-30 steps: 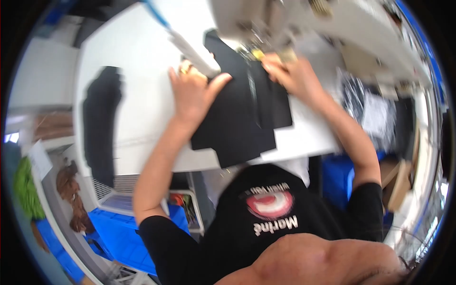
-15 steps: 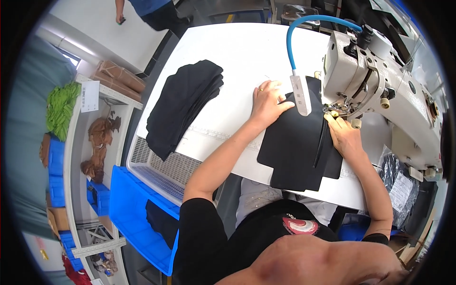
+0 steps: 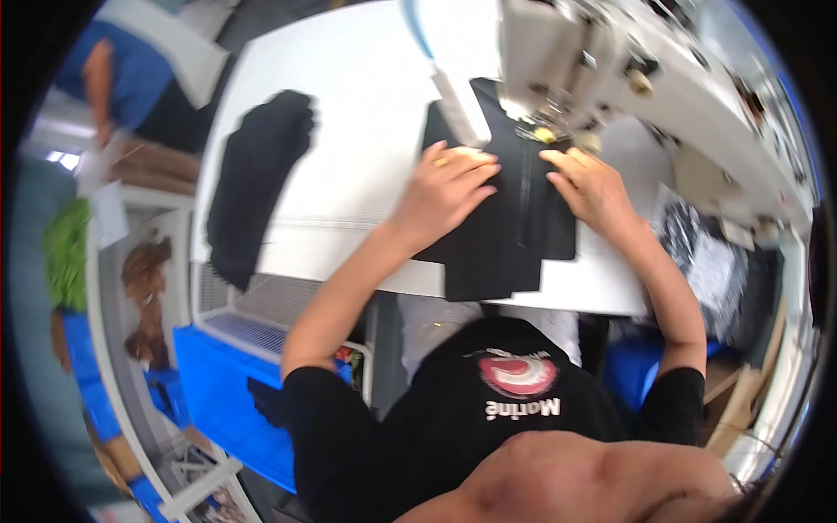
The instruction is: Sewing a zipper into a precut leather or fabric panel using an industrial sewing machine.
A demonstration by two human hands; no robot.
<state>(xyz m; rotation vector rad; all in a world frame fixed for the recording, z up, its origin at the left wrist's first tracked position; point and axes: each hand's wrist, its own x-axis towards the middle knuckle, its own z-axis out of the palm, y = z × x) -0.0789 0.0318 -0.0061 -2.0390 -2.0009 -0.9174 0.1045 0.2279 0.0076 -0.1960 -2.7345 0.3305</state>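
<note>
A black fabric piece (image 3: 478,248) lies flat on the white sewing table, partly under the head of a white sewing machine (image 3: 602,52). A narrow line, a seam or strip I cannot tell which, runs down the cloth between my hands. My left hand (image 3: 446,192) rests on the cloth left of that line, fingers stretched out and slightly blurred. On the other side, my right hand (image 3: 593,187) touches the cloth just below the needle area, thumb and fingers apart. A white bar on a blue hose (image 3: 460,109) hangs over the cloth beside my left fingertips.
Stacked black fabric pieces (image 3: 253,183) lie on the table's left. Below that edge are a white basket (image 3: 248,322) and a blue bin (image 3: 227,401) with dark cloth. Shelving (image 3: 105,322) stands farther left. A person in blue (image 3: 131,74) is at the upper left.
The whole view has shifted and blurred. My left hand has moved down the cloth, closer to the line; my right hand has spread its fingers. The person in blue appears farther left.
</note>
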